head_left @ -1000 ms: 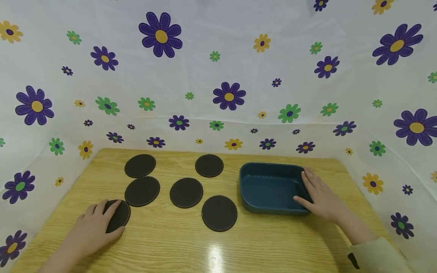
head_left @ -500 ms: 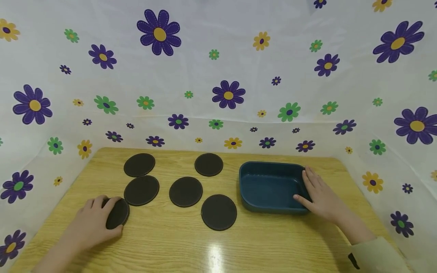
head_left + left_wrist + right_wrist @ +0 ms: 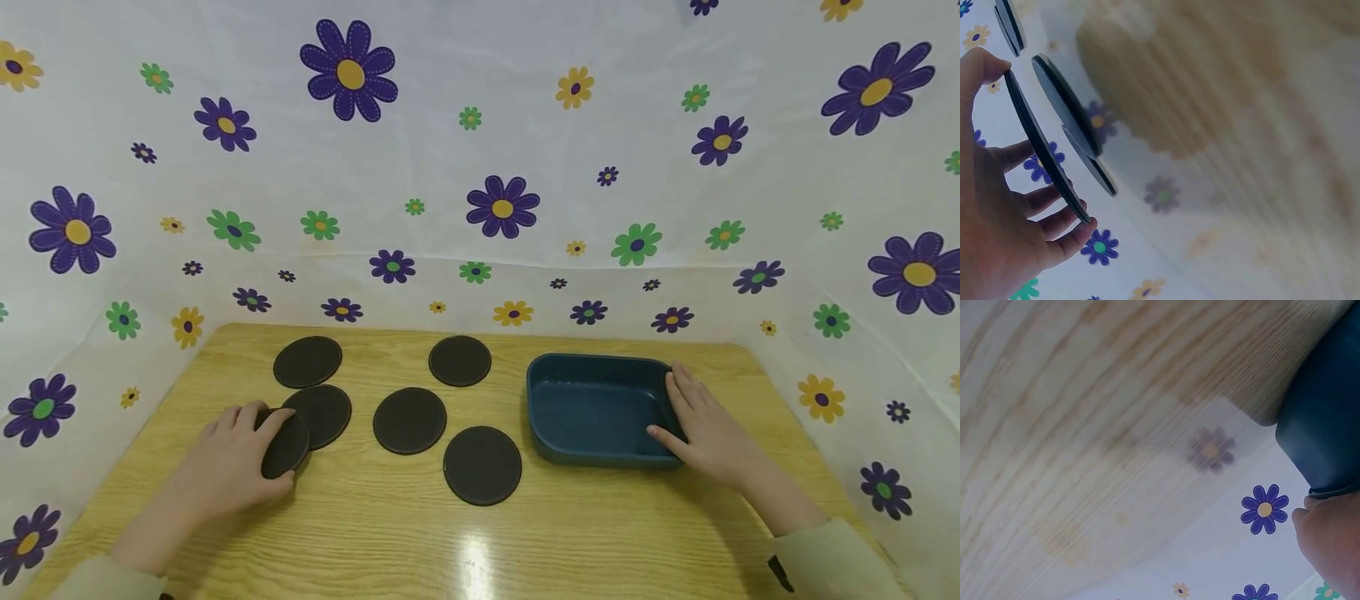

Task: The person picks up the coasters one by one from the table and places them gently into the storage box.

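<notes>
My left hand [image 3: 232,462] holds a black round coaster [image 3: 287,447] by its edges, thumb on one side and fingers on the other. The left wrist view shows this held coaster [image 3: 1038,140] tilted and raised off the table. In the head view it partly covers another black coaster [image 3: 326,417] lying behind it. At the right, my right hand [image 3: 705,433] holds the right wall of a dark blue rectangular container [image 3: 603,460], thumb over the inside and fingers at the rim. The container's wall [image 3: 1322,419] and part of that hand appear in the right wrist view.
More black coasters lie flat on the wooden table [image 3: 360,533]: one at the back left [image 3: 307,362], one at the back middle [image 3: 460,361], and two between the left hand and the container, a central coaster [image 3: 409,421] and a nearer coaster [image 3: 482,466]. Flower-printed cloth [image 3: 420,150] surrounds the table.
My left hand has gripped the front-left coaster, lifted it off the table and moved it to the right and away from me. The right hand and container have stayed put.
</notes>
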Tool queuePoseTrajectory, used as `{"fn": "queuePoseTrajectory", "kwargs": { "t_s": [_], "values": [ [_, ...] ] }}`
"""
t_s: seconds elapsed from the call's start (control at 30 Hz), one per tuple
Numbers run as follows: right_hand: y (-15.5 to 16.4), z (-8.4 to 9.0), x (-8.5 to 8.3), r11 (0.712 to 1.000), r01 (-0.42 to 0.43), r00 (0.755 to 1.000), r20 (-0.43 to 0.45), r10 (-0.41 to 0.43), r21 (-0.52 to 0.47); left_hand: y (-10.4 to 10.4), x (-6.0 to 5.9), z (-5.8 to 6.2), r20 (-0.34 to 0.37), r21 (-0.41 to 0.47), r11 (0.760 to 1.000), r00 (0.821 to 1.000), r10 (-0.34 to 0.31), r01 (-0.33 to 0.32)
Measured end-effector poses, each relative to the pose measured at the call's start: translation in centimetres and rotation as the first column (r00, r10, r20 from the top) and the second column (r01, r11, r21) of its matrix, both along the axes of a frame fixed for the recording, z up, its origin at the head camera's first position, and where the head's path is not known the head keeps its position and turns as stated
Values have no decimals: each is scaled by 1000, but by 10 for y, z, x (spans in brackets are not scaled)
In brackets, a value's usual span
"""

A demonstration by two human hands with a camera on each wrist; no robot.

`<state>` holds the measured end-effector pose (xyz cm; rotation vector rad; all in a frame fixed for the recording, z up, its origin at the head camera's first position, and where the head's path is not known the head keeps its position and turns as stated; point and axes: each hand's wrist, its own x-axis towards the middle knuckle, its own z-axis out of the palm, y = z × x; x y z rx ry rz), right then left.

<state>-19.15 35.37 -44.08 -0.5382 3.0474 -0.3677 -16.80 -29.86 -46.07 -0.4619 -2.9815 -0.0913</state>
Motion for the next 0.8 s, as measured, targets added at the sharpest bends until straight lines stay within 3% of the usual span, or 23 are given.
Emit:
{"fn": "queuePoseTrajectory", "kwargs": {
  "t_s": [0.23,0.8],
  "values": [
    [-1,1,1,1000,6,1000,8,-6,-5,24,-15,7,-14,-1,1000,1000,-25,25],
    [-2,0,3,1000,6,1000,-8,-6,1,85,-57,6,-62,-6,992,990,-130,130]
  ]
}}
